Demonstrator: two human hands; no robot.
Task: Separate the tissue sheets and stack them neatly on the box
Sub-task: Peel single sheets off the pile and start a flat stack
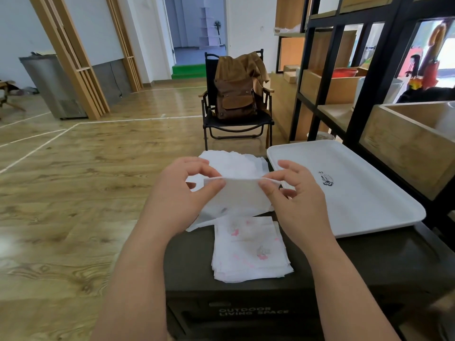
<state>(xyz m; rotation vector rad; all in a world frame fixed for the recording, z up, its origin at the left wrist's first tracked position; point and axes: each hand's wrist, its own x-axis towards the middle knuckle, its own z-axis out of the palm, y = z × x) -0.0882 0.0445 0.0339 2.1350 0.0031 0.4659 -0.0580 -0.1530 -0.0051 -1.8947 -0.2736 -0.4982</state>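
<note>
Holding item: one white tissue sheet (242,193), raised above the box (369,257), top edge level, lower part hanging toward the box top.

Left hand (179,193): thumb and forefinger curled, pinching the sheet's upper left corner; remaining fingers bent behind it.

Right hand (295,195): thumb and forefinger pinching the upper right corner; other fingers loosely spread, holding nothing else.

Box: dark, low, at near centre; white lettering on its near face, blurred.

Stack (250,249): flat tissues with faint pink print, lying on the box top, near side, just below the held sheet, edges roughly aligned.

Pile (236,163): loose white tissues at the far side of the box, behind the hands, partly hidden by the held sheet.

Tray (364,200): white, rectangular, small dark logo, resting on the box's right part, just beside the pile.

Chair (236,126): black folding frame, far centre, on the wood floor, carrying a brown backpack (236,94).

Shelf (357,70): black frame with wooden compartments, along the right.
</note>
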